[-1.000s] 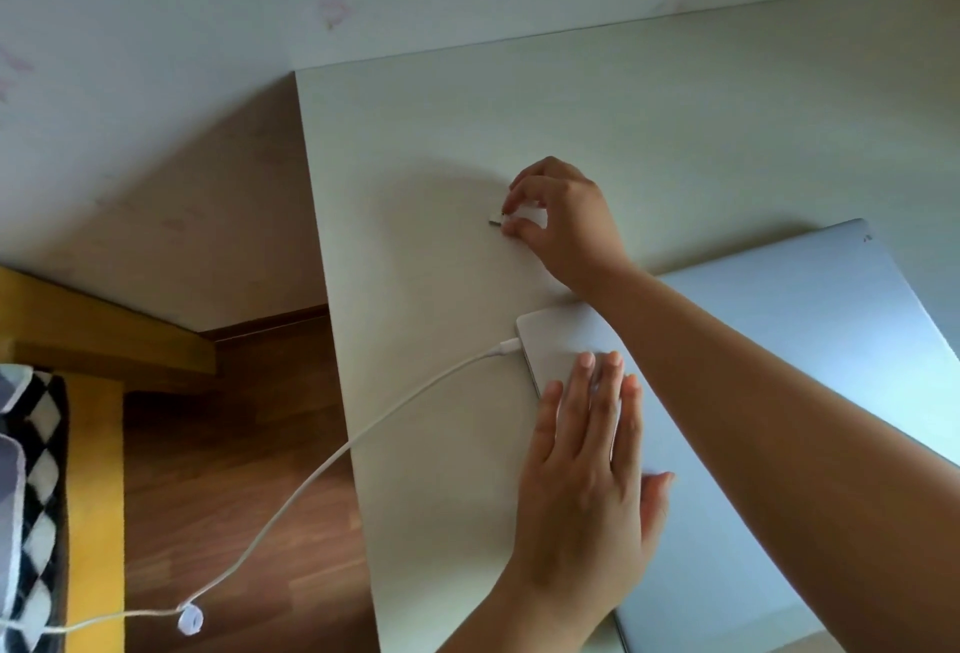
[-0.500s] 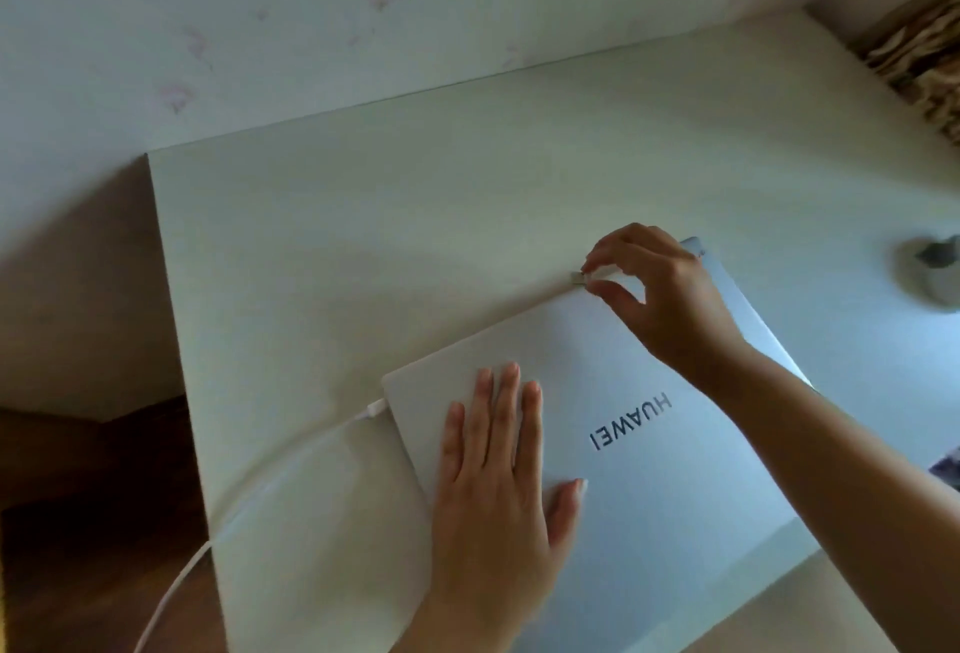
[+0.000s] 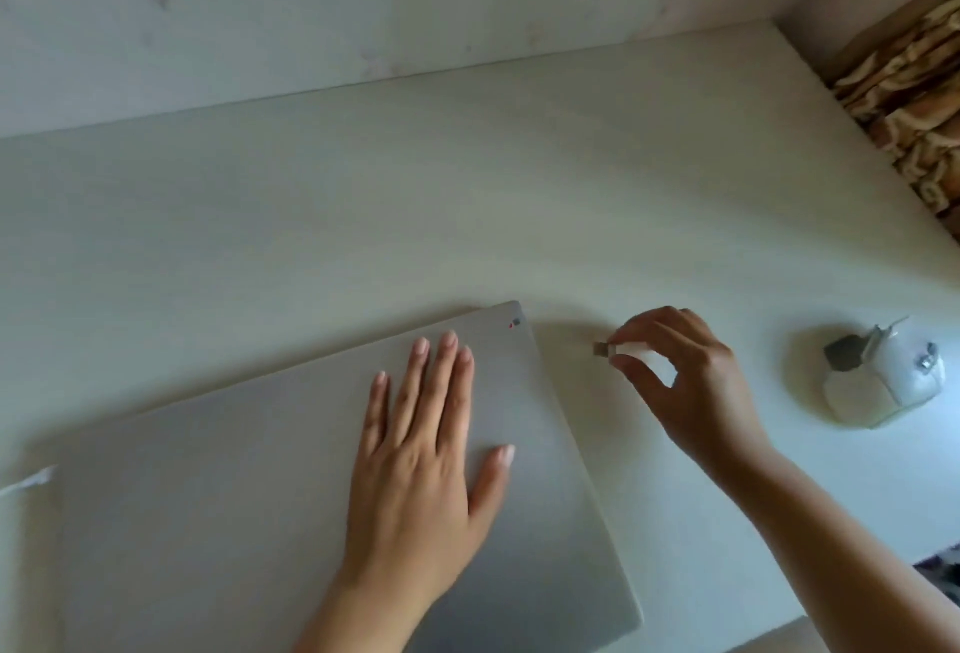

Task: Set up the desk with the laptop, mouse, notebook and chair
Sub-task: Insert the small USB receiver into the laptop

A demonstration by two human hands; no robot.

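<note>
A closed silver laptop (image 3: 234,522) lies flat on the pale desk (image 3: 467,184), near the front edge. My left hand (image 3: 421,449) rests flat on the lid, fingers spread. To the right of the laptop's far right corner, my right hand (image 3: 680,382) pinches a small white USB plug (image 3: 610,350) with a metal tip that points left toward the laptop's side. A white mouse (image 3: 883,382) sits at the right of the desk, apart from both hands. No notebook or chair shows.
A white charging cable (image 3: 26,483) enters the laptop's left edge. A wall runs along the desk's far side. A brown patterned surface (image 3: 914,96) borders the desk's right end.
The view swung right, so the laptop now fills the lower left. My right hand carried the plug from the laptop's back edge to a spot past its right corner. The mouse came into view.
</note>
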